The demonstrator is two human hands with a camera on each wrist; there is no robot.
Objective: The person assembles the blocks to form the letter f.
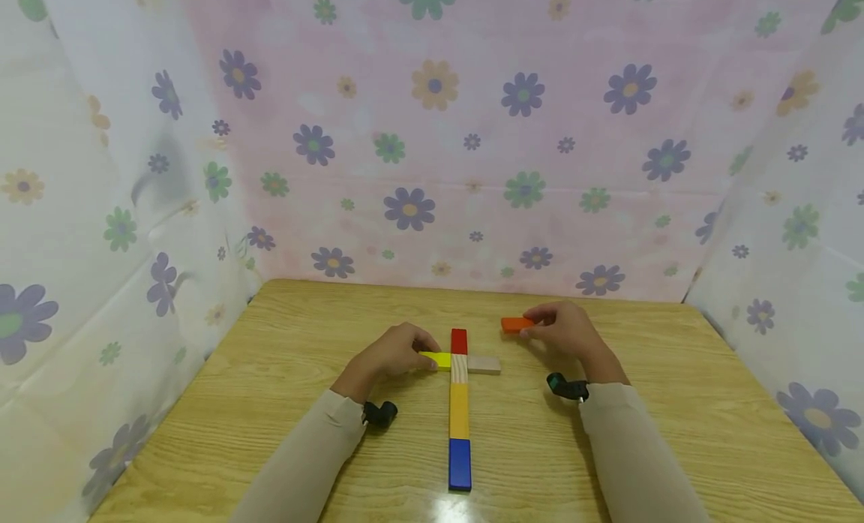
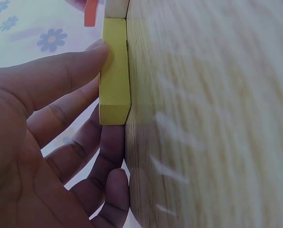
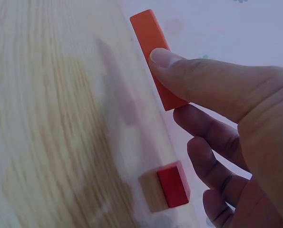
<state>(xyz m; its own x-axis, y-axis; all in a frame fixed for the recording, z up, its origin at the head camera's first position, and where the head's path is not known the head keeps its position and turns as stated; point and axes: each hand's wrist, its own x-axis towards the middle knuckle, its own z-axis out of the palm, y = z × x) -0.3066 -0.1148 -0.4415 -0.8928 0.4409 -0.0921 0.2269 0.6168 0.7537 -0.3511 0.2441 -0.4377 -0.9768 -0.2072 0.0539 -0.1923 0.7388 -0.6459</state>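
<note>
My left hand (image 1: 398, 352) pinches a yellow block (image 2: 115, 66) lying on the table, its thumb on one long side. That block's inner end meets a column of blocks. My right hand (image 1: 567, 332) holds an orange block (image 3: 155, 52) between thumb and fingers, over the table to the right of the column's far end. The column runs from a red block (image 1: 459, 341) through a striped bare-wood block (image 1: 459, 368) and an amber block (image 1: 459, 410) to a blue block (image 1: 460, 464) nearest me. A plain wooden block (image 1: 484, 365) extends right from the striped one.
The blocks lie on a wood-grain table (image 1: 283, 463). Flowered cloth (image 1: 459, 230) hangs behind it and along both sides. Each wrist wears a small black camera, one by the left sleeve (image 1: 304, 455) and one by the right sleeve (image 1: 634, 448).
</note>
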